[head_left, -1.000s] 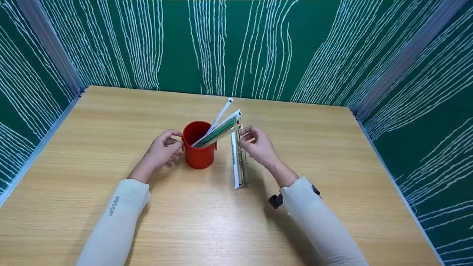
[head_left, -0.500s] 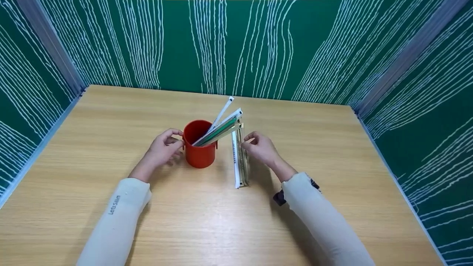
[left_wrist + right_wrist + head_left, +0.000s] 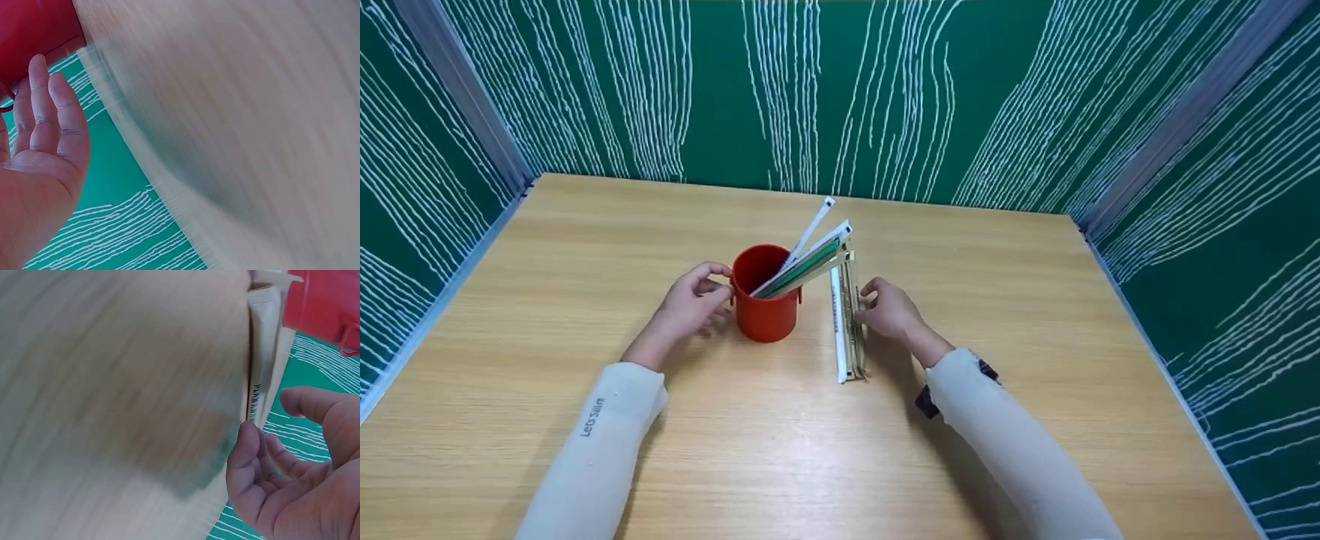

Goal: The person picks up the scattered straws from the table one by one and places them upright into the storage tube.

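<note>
A red cup [image 3: 766, 319] with small side loops stands upright on the table. Several long slim sticks or packets [image 3: 811, 259], white, green and cream, lean out of it toward the right. At the cup's left side my left hand [image 3: 690, 300] pinches the loop near the rim; in the left wrist view three fingers extend beside the cup. Right of the cup lies a row of slim white and cream packets [image 3: 846, 322], one with dark lettering. My right hand [image 3: 891, 309] is at their right edge, a fingertip touching a packet, thumb apart from it in the right wrist view.
The wooden table [image 3: 780, 465] is bounded at the back by a green wall [image 3: 727, 90] with white line patterns, and similar panels rise on both sides. A dark strap [image 3: 928, 402] is on the right sleeve. The leaning sticks reach over the packets' far end.
My right hand has slid toward me along the packets' right edge, from near their far end to about mid-length. The left hand and the cup have stayed in place.
</note>
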The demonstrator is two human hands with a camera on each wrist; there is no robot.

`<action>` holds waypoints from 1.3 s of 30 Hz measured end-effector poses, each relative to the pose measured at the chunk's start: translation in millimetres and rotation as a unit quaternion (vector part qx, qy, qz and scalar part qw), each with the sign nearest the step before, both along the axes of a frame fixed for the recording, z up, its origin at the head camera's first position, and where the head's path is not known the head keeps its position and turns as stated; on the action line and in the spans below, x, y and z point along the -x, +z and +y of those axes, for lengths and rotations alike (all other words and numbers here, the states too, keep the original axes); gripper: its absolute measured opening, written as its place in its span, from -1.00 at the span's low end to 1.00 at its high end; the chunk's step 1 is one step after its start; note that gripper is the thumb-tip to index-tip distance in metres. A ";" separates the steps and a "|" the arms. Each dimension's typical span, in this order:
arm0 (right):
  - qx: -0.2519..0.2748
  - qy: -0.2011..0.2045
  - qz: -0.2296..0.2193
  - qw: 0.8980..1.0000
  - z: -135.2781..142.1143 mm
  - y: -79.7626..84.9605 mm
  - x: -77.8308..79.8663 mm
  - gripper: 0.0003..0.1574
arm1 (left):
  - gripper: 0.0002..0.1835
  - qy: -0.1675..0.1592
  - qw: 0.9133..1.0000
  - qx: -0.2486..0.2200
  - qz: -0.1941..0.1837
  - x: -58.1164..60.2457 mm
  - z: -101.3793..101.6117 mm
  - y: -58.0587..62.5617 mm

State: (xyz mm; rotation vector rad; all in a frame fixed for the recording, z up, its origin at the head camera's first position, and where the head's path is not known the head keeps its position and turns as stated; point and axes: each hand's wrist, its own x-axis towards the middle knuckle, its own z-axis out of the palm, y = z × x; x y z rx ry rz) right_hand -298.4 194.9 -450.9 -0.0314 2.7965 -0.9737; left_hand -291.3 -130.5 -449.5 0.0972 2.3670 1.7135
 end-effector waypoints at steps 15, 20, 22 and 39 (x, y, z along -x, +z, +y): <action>-0.036 -0.001 -0.002 0.999 3.5 -4.1 2.1 -0.45 | -0.70 0.004 1.000 -0.006 -0.008 -2.5 0.4 2.5; -0.046 -0.002 0.011 0.999 4.9 -7.8 3.2 -0.51 | -0.71 0.006 1.000 -0.009 -0.009 -0.3 0.1 -2.2; -0.043 -0.009 0.004 0.999 4.3 -8.4 3.7 -0.52 | -0.71 0.005 1.000 -0.009 -0.010 -0.5 0.1 -1.8; -0.017 -0.027 0.004 0.999 6.0 -7.4 -0.4 -0.53 | -0.72 0.008 1.000 -0.015 0.004 -1.5 1.6 1.6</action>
